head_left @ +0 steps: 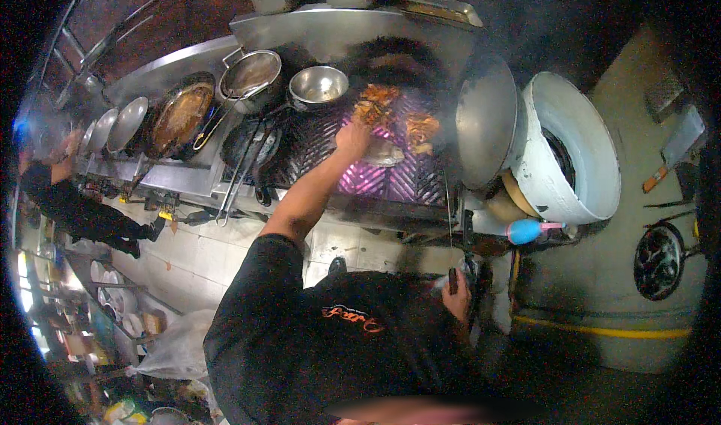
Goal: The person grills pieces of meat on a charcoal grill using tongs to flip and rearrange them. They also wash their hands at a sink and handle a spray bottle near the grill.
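My left hand [354, 139] reaches over the charcoal-style grill grate [315, 169], its fingertips at the lower edge of a pile of browned, sliced meat [374, 101]; whether they pinch any is hidden. A second browned pile [421, 129] lies to the right, and a pale, flat piece of food [384, 153] lies beside my wrist. Pink-purple glow shows between the bars. Low at the right, in front of the grill, my right hand [457, 295] grips the dark handle of a long, thin metal tool [449, 228], which points up towards the grate. Something whitish is by that hand.
Left of the grate are a metal bowl [319, 85], a dark pan [250, 143], long metal tongs [234, 185] and a strainer on a pot [250, 76]. Large basins [485, 123], a blue bottle [524, 231] and a cleaver [681, 135] are right. Another person [73, 205] stands far left.
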Action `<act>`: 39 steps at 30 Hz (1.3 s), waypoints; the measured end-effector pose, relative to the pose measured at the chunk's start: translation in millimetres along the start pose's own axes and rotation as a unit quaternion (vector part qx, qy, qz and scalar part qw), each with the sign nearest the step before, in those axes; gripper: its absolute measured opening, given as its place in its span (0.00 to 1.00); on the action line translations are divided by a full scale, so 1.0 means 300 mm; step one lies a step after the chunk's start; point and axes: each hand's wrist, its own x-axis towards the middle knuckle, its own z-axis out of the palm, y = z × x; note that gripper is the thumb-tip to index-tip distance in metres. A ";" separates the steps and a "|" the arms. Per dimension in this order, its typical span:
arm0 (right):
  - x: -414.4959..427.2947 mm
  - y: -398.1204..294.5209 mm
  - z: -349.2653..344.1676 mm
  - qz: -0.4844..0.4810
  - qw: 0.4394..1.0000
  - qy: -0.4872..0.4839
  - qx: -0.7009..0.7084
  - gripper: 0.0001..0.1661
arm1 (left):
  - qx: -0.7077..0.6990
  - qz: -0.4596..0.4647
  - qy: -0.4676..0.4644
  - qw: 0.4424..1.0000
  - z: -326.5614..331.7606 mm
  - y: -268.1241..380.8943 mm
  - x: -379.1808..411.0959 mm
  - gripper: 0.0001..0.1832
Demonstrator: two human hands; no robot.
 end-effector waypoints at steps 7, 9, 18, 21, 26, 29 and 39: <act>-0.039 0.154 -0.036 0.062 0.997 0.000 0.049 0.30 | 0.040 -0.041 -0.014 0.998 0.082 0.182 0.237 0.30; -0.016 0.064 -0.074 0.045 0.997 -0.013 0.057 0.30 | 0.050 -0.060 0.022 0.997 0.238 0.045 0.331 0.35; -0.063 0.172 -0.103 0.081 0.995 0.013 0.050 0.30 | 0.091 -0.004 -0.137 0.986 0.066 0.226 0.368 0.34; -0.070 0.192 -0.107 0.081 0.995 0.003 0.053 0.30 | 0.031 -0.035 -0.067 0.997 -0.009 0.267 0.278 0.26; -0.074 0.213 -0.121 0.087 0.995 0.011 0.053 0.30 | 0.102 0.008 -0.133 0.986 -0.055 0.404 0.230 0.20; -0.052 0.233 -0.134 0.061 0.997 -0.011 0.052 0.30 | 0.151 0.065 -0.012 0.986 0.180 0.216 0.276 0.18; -0.029 0.298 -0.131 0.027 0.994 -0.057 0.090 0.31 | 0.003 -0.046 -0.079 0.996 -0.112 0.200 -0.140 0.30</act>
